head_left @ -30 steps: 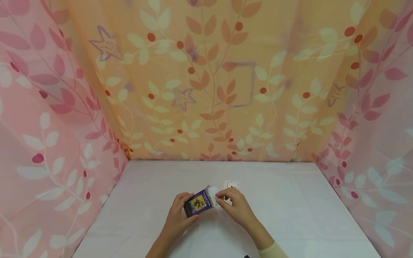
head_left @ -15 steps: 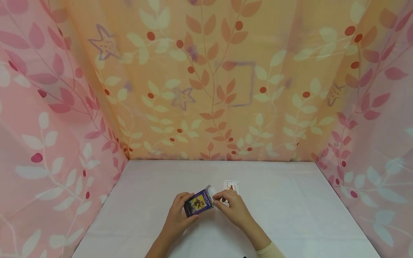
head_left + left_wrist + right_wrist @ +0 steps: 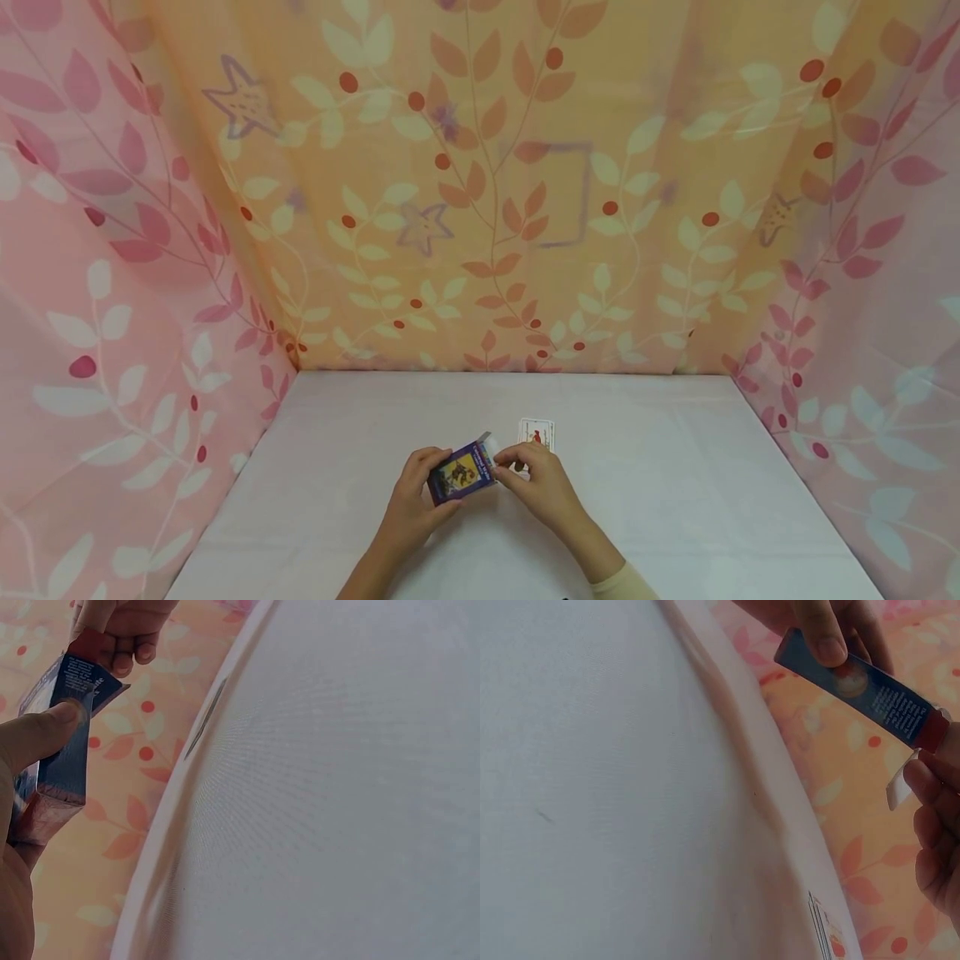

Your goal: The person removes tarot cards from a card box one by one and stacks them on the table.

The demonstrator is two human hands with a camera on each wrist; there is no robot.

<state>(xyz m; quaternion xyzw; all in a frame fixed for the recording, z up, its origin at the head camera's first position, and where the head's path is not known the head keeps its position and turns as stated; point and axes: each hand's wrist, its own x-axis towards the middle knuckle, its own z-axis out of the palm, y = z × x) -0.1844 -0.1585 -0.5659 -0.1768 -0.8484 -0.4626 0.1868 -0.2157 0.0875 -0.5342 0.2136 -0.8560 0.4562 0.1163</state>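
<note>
A purple-blue card box (image 3: 460,475) with a yellow picture on its face is tilted above the table. My left hand (image 3: 411,498) grips it by the sides, the thumb on its narrow blue side in the left wrist view. At the box's open end, my right hand (image 3: 546,487) pinches the end flap (image 3: 902,782) between thumb and fingers. A red side tab (image 3: 88,645) stands out at that end. Behind the right hand lies a small stack of picture cards (image 3: 536,432), partly covered by the hand. The box's inside is hidden.
The white-covered table (image 3: 337,433) extends around both hands. Behind it hangs an orange leaf-patterned curtain (image 3: 390,292), with pink curtains (image 3: 150,317) at the sides.
My right hand has moved slightly left, closer to the box's open end, and less of the white flap shows. The left hand and the box stay nearly in place.
</note>
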